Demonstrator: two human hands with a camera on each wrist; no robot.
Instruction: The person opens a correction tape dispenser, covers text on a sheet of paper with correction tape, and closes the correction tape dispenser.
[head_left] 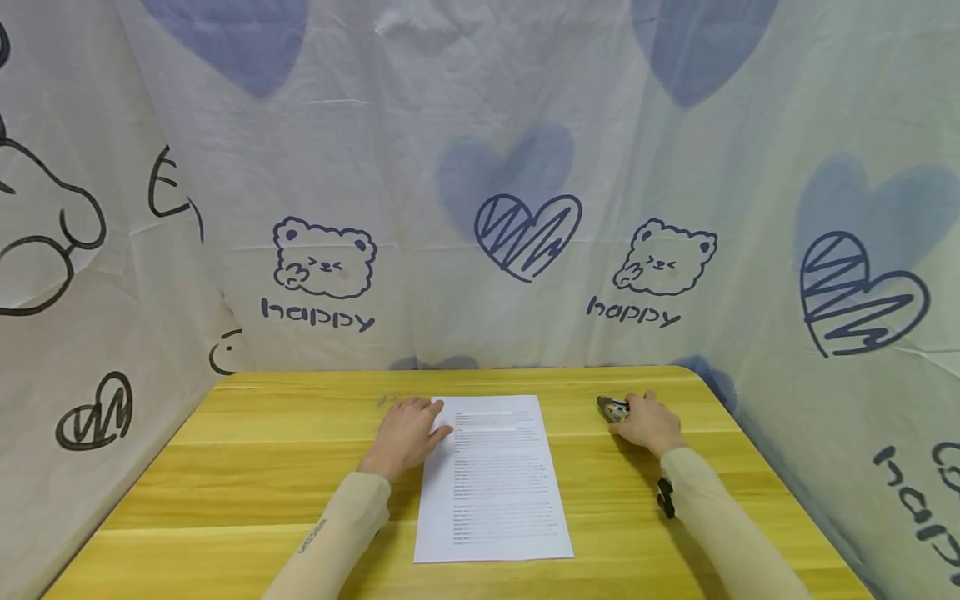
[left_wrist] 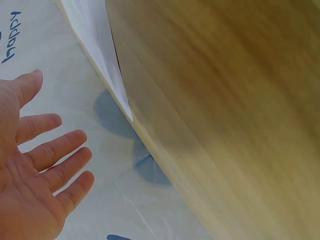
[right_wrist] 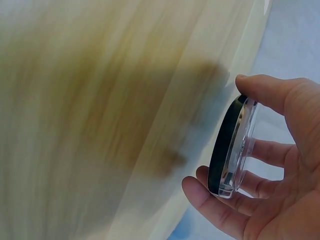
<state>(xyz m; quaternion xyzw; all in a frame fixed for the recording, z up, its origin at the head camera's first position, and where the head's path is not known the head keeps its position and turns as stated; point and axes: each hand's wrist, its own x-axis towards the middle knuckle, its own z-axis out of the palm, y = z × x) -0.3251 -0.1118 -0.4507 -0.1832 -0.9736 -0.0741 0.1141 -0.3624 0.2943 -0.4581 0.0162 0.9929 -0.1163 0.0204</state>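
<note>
A sheet of printed paper (head_left: 495,479) lies flat on the yellow wooden table (head_left: 247,475). My left hand (head_left: 405,433) is at the sheet's upper left edge, fingers spread, thumb over the paper; in the left wrist view that hand (left_wrist: 40,165) shows relaxed fingers holding nothing. On the right, my right hand (head_left: 648,423) holds a small rounded object (head_left: 611,408) with a dark edge and a colourful face. From the right wrist, the same object (right_wrist: 231,145) shows a black side and a clear, shiny body between thumb and fingers. Its exact kind cannot be told.
A white cloth (head_left: 427,292) with hearts, bears and the word happy hangs behind the table and on both sides. The table's far edge runs close to it. A dark band (head_left: 665,497) is on the right wrist.
</note>
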